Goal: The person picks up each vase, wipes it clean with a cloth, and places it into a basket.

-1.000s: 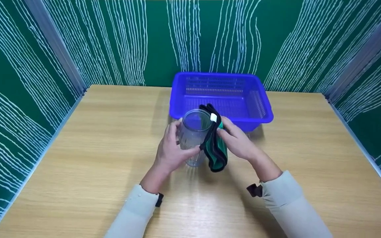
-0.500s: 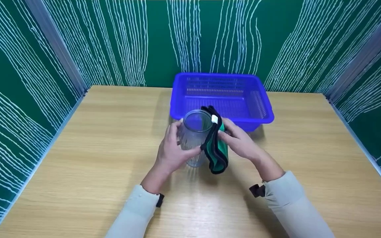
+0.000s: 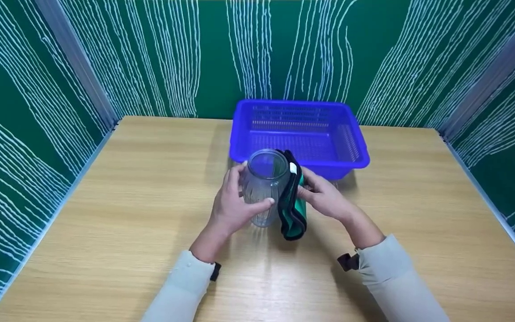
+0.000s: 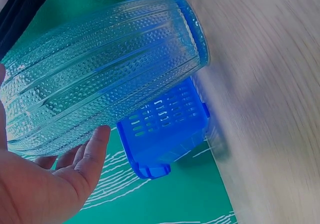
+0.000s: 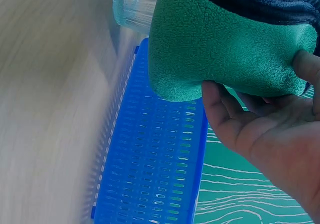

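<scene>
In the head view a clear ribbed glass jar [image 3: 259, 190] stands upright with its round mouth up. My left hand [image 3: 228, 205] grips it from the left, thumb across its near side. The left wrist view shows the dimpled glass [image 4: 100, 68] up close, with the fingers [image 4: 95, 154] along its far side. My right hand [image 3: 327, 197] pinches a folded green cloth [image 3: 301, 208] with black edging and a white tag. This cloth lies along the jar's right side; in the right wrist view its plush green face [image 5: 220, 48] hides most of the jar.
Behind the jar a blue plastic basket [image 3: 302, 102] with slotted walls sits toward the back of the wooden table [image 3: 128, 201]. Green panels [image 3: 213, 53] with wavy white lines enclose the back and both sides.
My right hand has drawn the cloth slightly down along the jar, toward me. Its edge has come away from my left thumb tip. The left hand and the jar stay nearly in place.
</scene>
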`<action>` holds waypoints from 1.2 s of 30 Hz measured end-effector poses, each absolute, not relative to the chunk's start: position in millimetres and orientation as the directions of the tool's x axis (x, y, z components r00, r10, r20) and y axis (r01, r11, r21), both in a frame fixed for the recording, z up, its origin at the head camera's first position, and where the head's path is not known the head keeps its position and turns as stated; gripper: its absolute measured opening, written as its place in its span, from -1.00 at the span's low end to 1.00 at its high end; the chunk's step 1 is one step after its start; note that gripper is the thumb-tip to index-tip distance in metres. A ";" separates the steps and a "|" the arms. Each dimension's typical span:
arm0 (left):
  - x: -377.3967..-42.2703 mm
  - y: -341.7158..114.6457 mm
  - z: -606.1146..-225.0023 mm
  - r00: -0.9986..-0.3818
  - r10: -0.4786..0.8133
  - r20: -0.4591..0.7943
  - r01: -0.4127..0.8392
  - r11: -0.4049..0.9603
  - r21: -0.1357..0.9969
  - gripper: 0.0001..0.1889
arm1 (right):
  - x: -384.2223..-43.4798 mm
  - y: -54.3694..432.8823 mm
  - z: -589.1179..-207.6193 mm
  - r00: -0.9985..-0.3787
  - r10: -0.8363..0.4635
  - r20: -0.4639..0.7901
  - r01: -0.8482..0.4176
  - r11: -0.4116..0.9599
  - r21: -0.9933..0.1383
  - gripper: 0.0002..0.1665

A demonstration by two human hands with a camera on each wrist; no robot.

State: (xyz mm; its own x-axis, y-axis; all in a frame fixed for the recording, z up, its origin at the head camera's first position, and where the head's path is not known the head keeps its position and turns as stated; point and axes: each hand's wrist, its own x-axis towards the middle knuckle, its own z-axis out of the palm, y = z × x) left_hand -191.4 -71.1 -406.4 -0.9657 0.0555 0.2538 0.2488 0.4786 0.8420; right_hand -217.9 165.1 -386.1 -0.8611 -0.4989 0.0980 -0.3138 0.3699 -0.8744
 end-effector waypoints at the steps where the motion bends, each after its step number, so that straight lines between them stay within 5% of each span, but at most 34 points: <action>1: -191.3 -71.4 -406.3 -0.966 0.055 0.254 0.249 0.478 0.842 -0.06 | -218.0 165.0 -386.5 -0.860 -0.501 0.097 -0.316 0.376 -0.871 -0.38; 36: -191.0 -71.2 -407.2 -0.965 0.056 0.258 0.254 0.460 0.851 -0.04 | -230.3 162.3 -431.2 -0.861 -0.494 0.122 -0.383 0.471 -0.795 -0.74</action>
State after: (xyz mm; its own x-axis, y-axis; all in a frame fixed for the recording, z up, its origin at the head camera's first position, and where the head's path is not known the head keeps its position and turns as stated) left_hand -191.0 -71.2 -407.2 -0.9646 0.0561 0.2578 0.2541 0.4597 0.8510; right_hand -230.3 162.3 -431.2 -0.8610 -0.4936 0.1225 -0.3829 0.4707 -0.7948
